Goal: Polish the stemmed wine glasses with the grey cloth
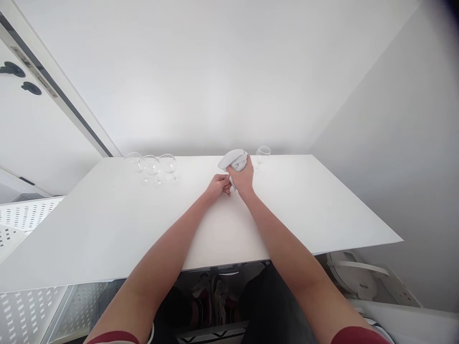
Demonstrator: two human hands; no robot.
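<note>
My right hand (244, 177) is closed round a bunched white cloth (232, 158) above the far middle of the white table (229, 234). Part of the cloth hangs down between my two hands. My left hand (219, 185) is just below and to the left, its fingers drawn together in a pinch. What they grip is hidden by the fingers and the cloth. Just right of my right hand, a clear stemmed glass (263, 152) stands near the table's back edge.
Three clear stemmed glasses (149, 165) stand close together at the back left of the table. A white wall (215, 86) rises behind it. A door with a dark handle (13, 69) is at the left, above white perforated panels (28, 215).
</note>
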